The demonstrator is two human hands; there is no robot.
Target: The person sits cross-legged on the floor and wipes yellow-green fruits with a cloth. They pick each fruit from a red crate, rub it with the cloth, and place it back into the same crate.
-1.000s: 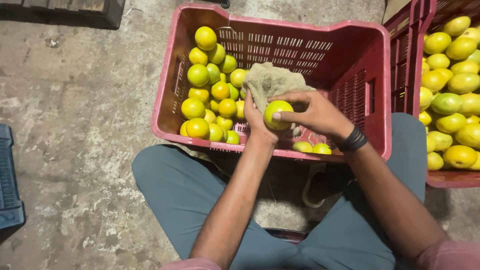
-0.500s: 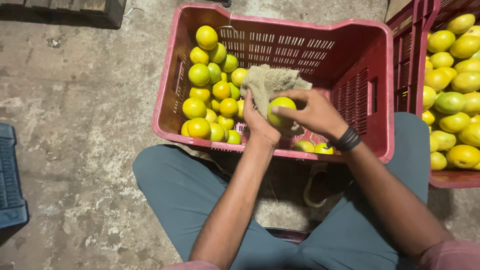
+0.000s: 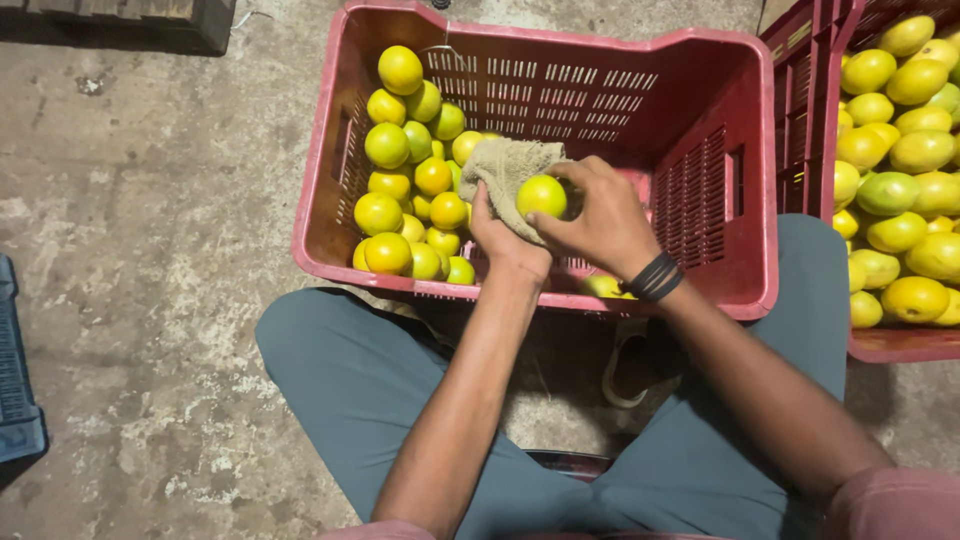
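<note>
In the head view, the person sits on the ground with knees spread, a red plastic crate (image 3: 740, 230) set between the legs. The right hand (image 3: 600, 220) is curled around a yellow-green fruit (image 3: 541, 195), its fingers closed on the far and right side of it, above the middle of the crate. The left hand (image 3: 505, 240) grips a tan cloth (image 3: 505, 170), which is bunched up and pressed against the left and upper side of the same fruit, so that cloth and fruit touch. A dark band (image 3: 655, 277) sits on the right wrist.

The left part of the crate holds a pile of fruit (image 3: 405, 190), yellow and green, heaped against the left wall and reaching toward the cloth. The right part of the crate floor is mostly hidden by the hands; a couple of loose fruits (image 3: 605, 287) show near the front wall, just under the right wrist.

A second red crate (image 3: 815, 100) stands right beside the first on the right, filled with more fruit (image 3: 895, 190). On the concrete floor (image 3: 150, 250) a blue crate edge (image 3: 15, 380) shows at the far left.
</note>
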